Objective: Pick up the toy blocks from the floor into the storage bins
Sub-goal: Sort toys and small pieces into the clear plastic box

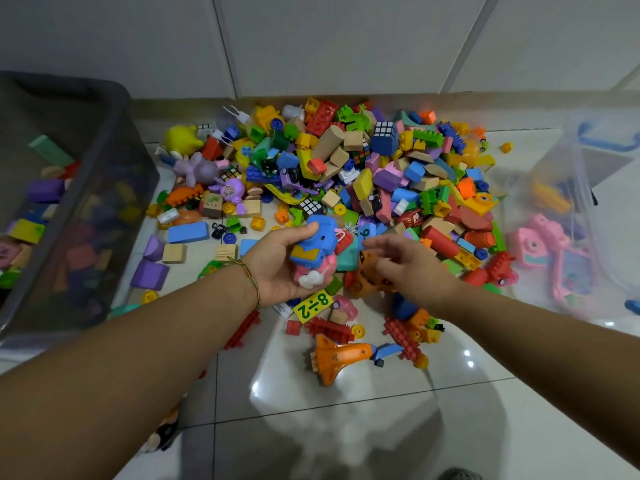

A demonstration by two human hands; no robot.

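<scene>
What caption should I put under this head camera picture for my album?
Left hand holds a blue toy, right hand reaches over the block pile beside the grey bin.

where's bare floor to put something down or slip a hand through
Bare floor lies below the orange shuttle, between the forearms. A narrow strip borders the clear bin. The pile against the wall is packed.

Two bare forearms enter from the lower left and lower right of the frame. The left hand [277, 268] and right hand [408, 268] wear nothing. A thin braided bracelet [251, 275], green and yellow thread, circles the left wrist.
</scene>
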